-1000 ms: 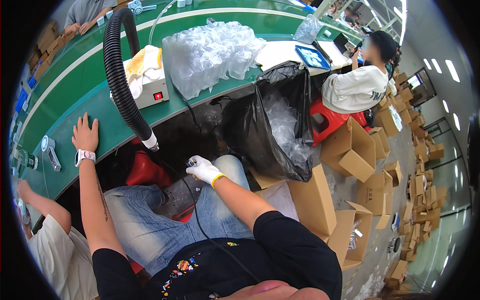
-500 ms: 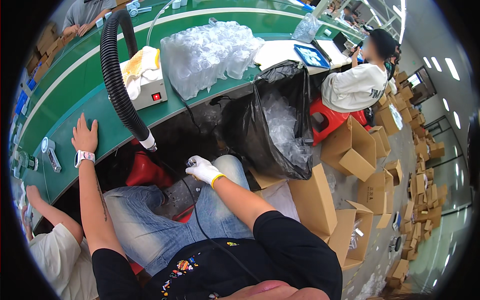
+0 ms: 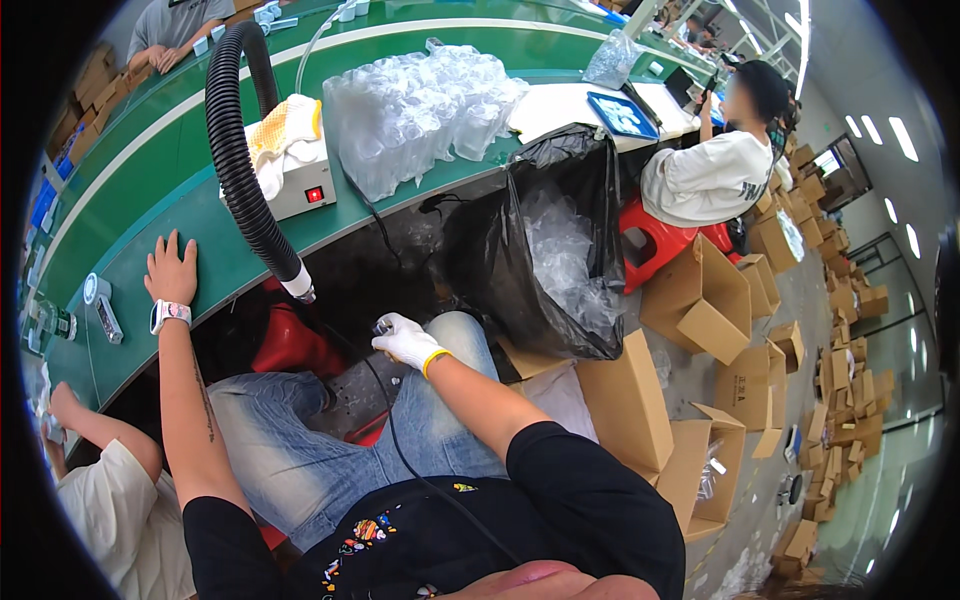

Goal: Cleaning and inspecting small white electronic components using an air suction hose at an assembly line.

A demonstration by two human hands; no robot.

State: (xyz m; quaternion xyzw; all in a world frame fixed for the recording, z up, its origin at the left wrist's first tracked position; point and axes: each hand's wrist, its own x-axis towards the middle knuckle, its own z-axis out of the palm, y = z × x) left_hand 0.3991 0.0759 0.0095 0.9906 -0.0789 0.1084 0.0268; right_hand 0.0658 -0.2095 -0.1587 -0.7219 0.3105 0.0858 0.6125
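Observation:
My left hand lies flat on the green bench, fingers spread, with nothing in it and a watch on the wrist. Above my right thigh, my right hand, in a white glove with a yellow cuff, is closed. A small dark, shiny end shows at its fingertips; the rest is hidden in the fist, and I cannot make out its kind. Between my hands hangs a black corrugated hose with a pale nozzle. Near my left hand lie a small grey device and a white-blue round part.
A switch box with gloves on it stands beside a bag of clear plastic parts. A black bin bag of clear plastic hangs at the bench edge. Open cartons stand right; a thin black cable crosses my lap. Co-workers sit nearby.
My hands stay where they were. The co-worker on the right has a dark object raised a little higher, and the arm of the one at lower left has shifted slightly downward.

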